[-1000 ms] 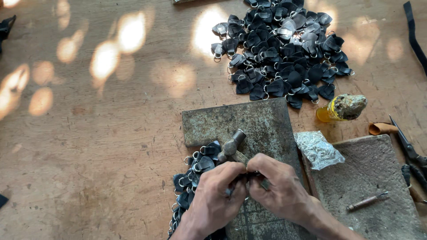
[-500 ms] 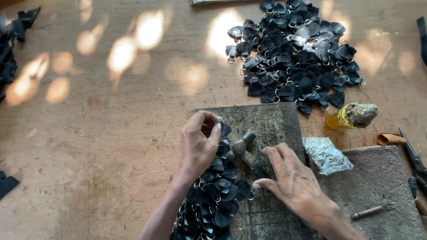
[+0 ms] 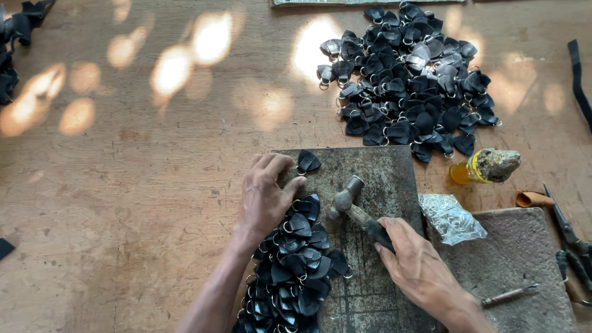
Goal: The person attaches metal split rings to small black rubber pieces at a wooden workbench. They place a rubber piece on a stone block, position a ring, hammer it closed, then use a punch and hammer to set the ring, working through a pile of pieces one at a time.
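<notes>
My left hand (image 3: 266, 192) rests on a grey metal slab (image 3: 382, 172), fingertips touching a small black leather tab with a metal ring (image 3: 306, 162). A pile of the same black tabs (image 3: 296, 265) lies just under that hand along the slab's left edge. My right hand (image 3: 414, 262) grips the handle of a small hammer (image 3: 349, 197), whose head rests on the slab to the right of my left hand.
A larger heap of black ringed tabs (image 3: 410, 74) lies at the back right of the wooden table. A yellow glue bottle (image 3: 484, 168), crumpled clear plastic (image 3: 450, 219), a stone slab (image 3: 518, 259), a punch tool (image 3: 509, 296) and scissors (image 3: 570, 234) sit at right.
My left hand has moved up the slab and set one tab down at its top edge. My right hand has taken hold of the hammer's handle.
</notes>
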